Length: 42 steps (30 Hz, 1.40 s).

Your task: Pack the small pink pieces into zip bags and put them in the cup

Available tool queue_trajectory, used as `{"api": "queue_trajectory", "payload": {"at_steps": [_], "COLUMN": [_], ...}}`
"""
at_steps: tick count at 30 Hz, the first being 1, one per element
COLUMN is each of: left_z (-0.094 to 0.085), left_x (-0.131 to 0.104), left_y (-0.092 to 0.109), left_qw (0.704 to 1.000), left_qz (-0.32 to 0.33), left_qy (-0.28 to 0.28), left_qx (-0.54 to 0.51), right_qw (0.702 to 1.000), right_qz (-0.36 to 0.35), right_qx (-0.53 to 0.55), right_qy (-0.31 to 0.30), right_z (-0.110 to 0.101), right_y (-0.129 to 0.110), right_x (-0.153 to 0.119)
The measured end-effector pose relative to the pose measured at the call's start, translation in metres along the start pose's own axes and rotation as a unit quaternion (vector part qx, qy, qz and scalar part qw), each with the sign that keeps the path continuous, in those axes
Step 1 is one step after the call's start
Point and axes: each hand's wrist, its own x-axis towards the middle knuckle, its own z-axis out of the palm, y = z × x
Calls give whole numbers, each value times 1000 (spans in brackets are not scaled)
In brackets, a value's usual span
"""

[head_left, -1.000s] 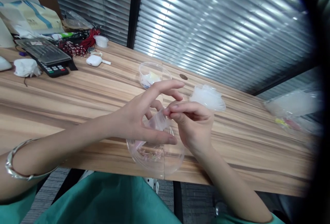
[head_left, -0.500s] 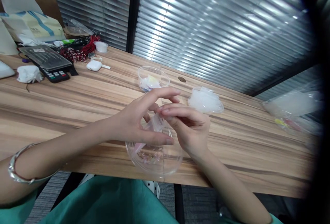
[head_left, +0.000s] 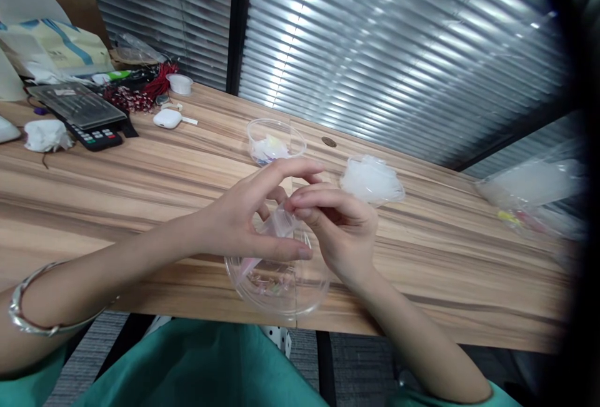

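Observation:
My right hand (head_left: 344, 232) is closed in a pinch at the upper edge of a small clear plastic bag (head_left: 281, 222). My left hand (head_left: 253, 219) curls around the same bag; its index finger and thumb are spread, while its other fingertips meet the bag beside my right fingertips. The bag slants down to the left, and a pinkish strip (head_left: 247, 266) shows at its lower end. Beneath both hands is a round clear dish (head_left: 309, 307) with small thin pieces (head_left: 272, 285) in it, too small to name.
Behind my hands stand a clear tub (head_left: 300, 144) with small packets and a pile of clear bags (head_left: 370, 180). More plastic bags (head_left: 534, 188) lie at right. At left are a white earbud case (head_left: 167, 119), a keypad device (head_left: 96, 138), red wires (head_left: 159, 82) and a white cup (head_left: 180, 84).
The view has shifted slightly. Both hands keep nearly the same pose around the bag, with only a slight movement of the right fingers.

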Motion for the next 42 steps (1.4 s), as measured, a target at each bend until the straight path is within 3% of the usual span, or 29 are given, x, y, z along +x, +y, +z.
{"api": "queue_trajectory", "payload": {"at_steps": [20, 30, 42], "left_z": [0, 0, -1], "left_x": [2, 3, 3], "left_y": [0, -1, -1], "left_qw": [1000, 999, 996], "left_qz": [20, 43, 54], "left_qy": [-10, -2, -6], "left_qx": [8, 31, 69], "right_qw": [999, 996, 998], "right_qz": [-31, -12, -23], "right_qx": [-25, 81, 27], "right_qy": [-17, -33, -45], "right_z": [-3, 3, 1], "right_y": [0, 0, -1], "right_x": [-1, 3, 3]}}
